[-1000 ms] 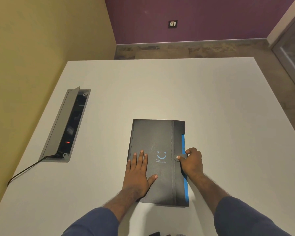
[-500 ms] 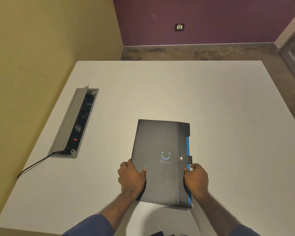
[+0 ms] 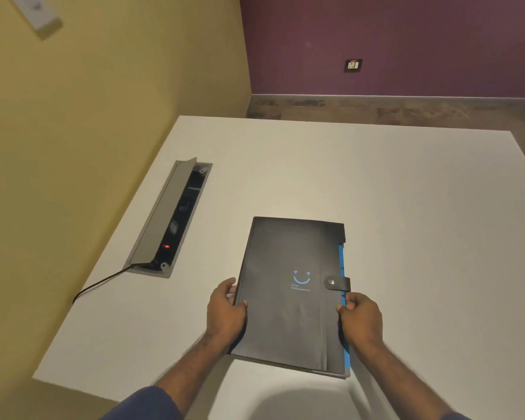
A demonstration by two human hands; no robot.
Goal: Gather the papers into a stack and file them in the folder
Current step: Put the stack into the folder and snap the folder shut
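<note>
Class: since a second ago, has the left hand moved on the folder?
Yes. The left hand left the cover and now grips the folder at its left edge, nearer the socket box.

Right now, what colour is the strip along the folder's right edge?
Bright blue, against the black folder; the strip shows best in the head view.

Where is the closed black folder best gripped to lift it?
Grip the black folder by its two long side edges near the near end, one hand from each side, as the left hand and right hand do; it is flat and wide.
</note>
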